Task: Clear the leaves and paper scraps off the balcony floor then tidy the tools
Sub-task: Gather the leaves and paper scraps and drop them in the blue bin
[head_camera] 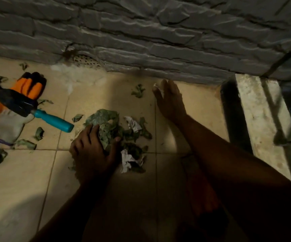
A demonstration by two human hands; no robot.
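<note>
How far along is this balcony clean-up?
Early to midway. Done: leaves and paper scraps are gathered into a pile mid-floor. In hand: the left hand cups that pile, and the right hand reaches toward a scrap by the wall. Left: stray leaves remain, and the trowel and glove lie untidied.

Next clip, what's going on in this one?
A person is crouched over a tiled balcony floor, gathering litter by hand. The left hand rests on a pile of dry leaves mixed with paper scraps. The right hand reaches toward the wall, a white scrap at its fingertips. A teal-handled trowel lies across an orange glove on the left, with loose leaves around it.
</note>
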